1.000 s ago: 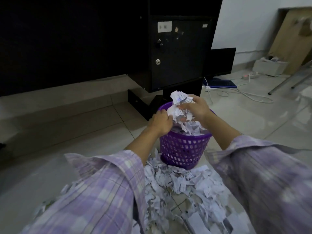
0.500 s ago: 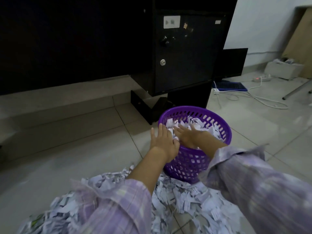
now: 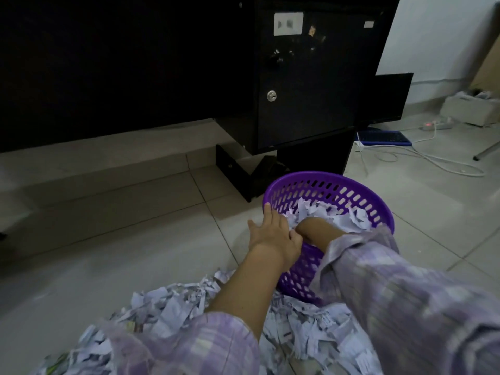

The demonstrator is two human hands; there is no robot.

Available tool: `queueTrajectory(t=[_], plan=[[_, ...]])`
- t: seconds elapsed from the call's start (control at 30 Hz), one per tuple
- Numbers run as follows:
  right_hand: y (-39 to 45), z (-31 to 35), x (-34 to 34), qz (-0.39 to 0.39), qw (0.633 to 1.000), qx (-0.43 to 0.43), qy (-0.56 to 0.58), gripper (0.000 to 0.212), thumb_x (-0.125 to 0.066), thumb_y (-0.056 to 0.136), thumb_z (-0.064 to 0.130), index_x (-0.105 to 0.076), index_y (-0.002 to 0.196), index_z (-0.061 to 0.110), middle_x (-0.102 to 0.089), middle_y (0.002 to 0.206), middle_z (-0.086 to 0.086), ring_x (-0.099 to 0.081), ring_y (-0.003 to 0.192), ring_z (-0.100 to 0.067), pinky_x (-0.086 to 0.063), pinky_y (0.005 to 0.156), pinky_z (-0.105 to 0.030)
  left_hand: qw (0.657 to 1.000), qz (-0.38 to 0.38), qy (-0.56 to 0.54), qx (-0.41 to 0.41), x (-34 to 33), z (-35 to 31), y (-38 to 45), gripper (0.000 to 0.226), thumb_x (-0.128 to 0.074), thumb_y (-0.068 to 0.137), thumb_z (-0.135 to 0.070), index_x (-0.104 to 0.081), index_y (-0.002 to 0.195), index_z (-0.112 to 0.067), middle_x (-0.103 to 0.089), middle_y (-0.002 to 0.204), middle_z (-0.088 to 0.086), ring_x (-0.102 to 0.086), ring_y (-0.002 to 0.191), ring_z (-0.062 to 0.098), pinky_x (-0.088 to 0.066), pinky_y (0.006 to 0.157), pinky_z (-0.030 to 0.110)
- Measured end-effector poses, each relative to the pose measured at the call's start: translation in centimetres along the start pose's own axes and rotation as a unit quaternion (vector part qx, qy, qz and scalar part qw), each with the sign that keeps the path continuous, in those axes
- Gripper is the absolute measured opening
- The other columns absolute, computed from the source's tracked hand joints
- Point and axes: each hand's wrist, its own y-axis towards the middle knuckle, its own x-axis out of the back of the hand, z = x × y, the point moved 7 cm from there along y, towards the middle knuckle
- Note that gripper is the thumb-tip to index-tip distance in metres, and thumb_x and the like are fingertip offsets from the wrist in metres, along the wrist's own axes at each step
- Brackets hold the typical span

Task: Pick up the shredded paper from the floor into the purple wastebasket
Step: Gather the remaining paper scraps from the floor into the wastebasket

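Note:
The purple wastebasket (image 3: 328, 177) stands on the tiled floor just ahead of me, partly filled with shredded paper (image 3: 335, 216). My left hand (image 3: 272, 231) lies flat on the basket's near-left rim, fingers straight and reaching over the paper's edge. My right hand (image 3: 307, 228) is pushed down into the paper inside the basket. Only its wrist and back show, and the fingers are buried. A wide pile of shredded paper (image 3: 173, 307) covers the floor between my arms and in front of the basket.
A black cabinet (image 3: 303, 98) with a lock stands right behind the basket, its dark base (image 3: 238, 174) on the floor. To the right lie white cables (image 3: 433, 161), a blue keyboard (image 3: 384, 137), a power strip (image 3: 437, 125) and a white box (image 3: 470, 110).
A second ago both hands held a wad of paper above the basket. The wad is now inside. The hands have dropped, and the right one has sunk deeper into the paper.

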Motion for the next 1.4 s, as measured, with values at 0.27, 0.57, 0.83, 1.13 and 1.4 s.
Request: queueTrajectory(t=[0.27, 0.57, 0.83, 1.13, 1.4], plan=[[-0.8, 1.1, -1.1, 0.194, 0.923, 0.123, 0.309, 0.035, -0.034, 0.102, 0.02, -0.045, 0.133, 0.008, -0.051, 0.13, -0.015, -0.052, 0.116, -0.027, -0.045, 0.086, -0.026, 1.0, -0.008, -0.021, 0.014, 0.0, 0.3, 0.2, 0.058, -0.012, 0.101, -0.033, -0.005, 0.151, -0.004, 0.003, 0.161, 0.008, 0.016, 0.147, 0.022, -0.008, 0.118, 0.055], [-1.5, -1.0, -0.8, 0.082, 0.991, 0.058, 0.092, 0.052, -0.024, 0.105, 0.036, -0.018, 0.151, 0.014, -0.025, 0.157, -0.01, -0.026, 0.143, -0.026, -0.022, 0.114, -0.035, 1.0, -0.008, -0.023, 0.019, -0.1, 0.0, 0.2, 0.059, -0.011, 0.101, -0.033, -0.003, 0.152, -0.004, 0.004, 0.161, 0.009, 0.016, 0.147, 0.022, -0.007, 0.119, 0.051], [0.6, -0.4, 0.2, -0.056, 0.982, 0.129, 0.128, 0.033, -0.045, 0.099, 0.015, -0.044, 0.131, 0.008, -0.062, 0.107, -0.009, -0.052, 0.098, -0.021, -0.034, 0.079, -0.028, 0.998, -0.015, -0.067, 0.011, -0.2, 0.0, 0.5, 0.057, -0.014, 0.101, -0.032, -0.006, 0.151, -0.005, 0.006, 0.161, 0.009, 0.019, 0.146, 0.021, -0.008, 0.119, 0.051], [-2.9, -1.1, 5.5, -0.195, 0.97, 0.123, 0.082, 0.026, -0.05, 0.093, 0.035, -0.064, 0.114, 0.033, -0.053, 0.133, -0.007, -0.048, 0.123, -0.028, -0.04, 0.103, -0.045, 0.991, -0.118, -0.031, -0.048, 3.1, 2.0, -0.8, 0.044, -0.034, 0.1, -0.031, -0.04, 0.137, -0.008, -0.04, 0.143, 0.014, -0.037, 0.132, 0.03, -0.03, 0.107, 0.044], [-11.1, 2.8, 7.4, -0.299, 0.928, 0.135, 0.177, 0.02, -0.055, 0.086, 0.016, -0.071, 0.097, 0.022, -0.067, 0.107, -0.004, -0.061, 0.097, -0.024, -0.052, 0.087, -0.042, 0.982, -0.166, -0.087, 0.024, 3.2, 9.1, -7.4, 0.033, -0.043, 0.095, -0.022, -0.058, 0.12, -0.007, -0.055, 0.125, 0.015, -0.053, 0.115, 0.033, -0.044, 0.083, 0.035]])
